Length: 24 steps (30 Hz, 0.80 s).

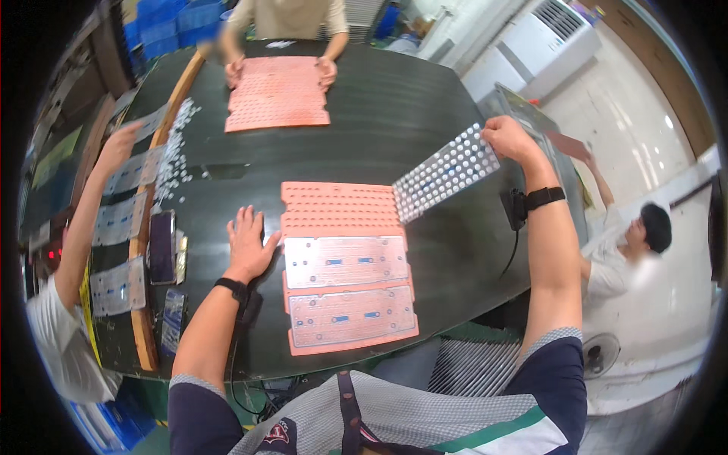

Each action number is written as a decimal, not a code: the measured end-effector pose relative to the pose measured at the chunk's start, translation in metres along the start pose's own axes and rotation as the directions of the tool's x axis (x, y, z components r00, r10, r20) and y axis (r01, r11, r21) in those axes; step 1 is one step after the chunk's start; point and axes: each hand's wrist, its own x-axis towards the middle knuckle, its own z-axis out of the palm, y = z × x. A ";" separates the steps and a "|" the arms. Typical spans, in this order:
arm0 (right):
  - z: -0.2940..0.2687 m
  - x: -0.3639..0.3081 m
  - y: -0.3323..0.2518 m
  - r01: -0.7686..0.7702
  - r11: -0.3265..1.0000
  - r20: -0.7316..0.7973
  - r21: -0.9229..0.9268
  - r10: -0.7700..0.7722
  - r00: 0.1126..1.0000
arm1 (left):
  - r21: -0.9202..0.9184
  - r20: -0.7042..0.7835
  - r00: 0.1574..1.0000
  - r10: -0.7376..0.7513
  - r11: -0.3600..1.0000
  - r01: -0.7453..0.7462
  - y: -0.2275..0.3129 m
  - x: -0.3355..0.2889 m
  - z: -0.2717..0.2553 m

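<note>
My right hand pinches the upper corner of a thin sheet covered with rows of white round dots. The sheet is held tilted, its lower left end at the right edge of a pink board with rows of small holes or pegs. Two clear rectangular plates with blue marks, an upper plate and a lower plate, lie on the nearer part of that board; its far part is uncovered. Left of the board, my left hand rests on the table, fingers spread, holding nothing.
Across the dark table, a person holds another pink board. At left, another person's hand reaches over clear sheets along a wooden strip. Small white pieces and a phone lie beside the strip.
</note>
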 end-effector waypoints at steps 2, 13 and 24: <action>-0.016 -0.027 0.007 0.081 0.956 -0.174 -0.282 -0.134 0.976 | -0.062 -0.026 1.000 -0.006 0.998 0.005 0.028 0.006 0.006; -0.085 -0.289 0.101 -0.046 0.906 -0.625 0.420 0.325 0.710 | -0.657 0.041 0.479 0.877 0.385 -0.648 0.357 -0.073 0.081; 0.077 -0.616 0.148 -0.318 0.253 -0.179 0.914 0.953 0.244 | -0.650 -0.112 -0.157 0.981 -0.192 -0.735 0.473 -0.214 0.166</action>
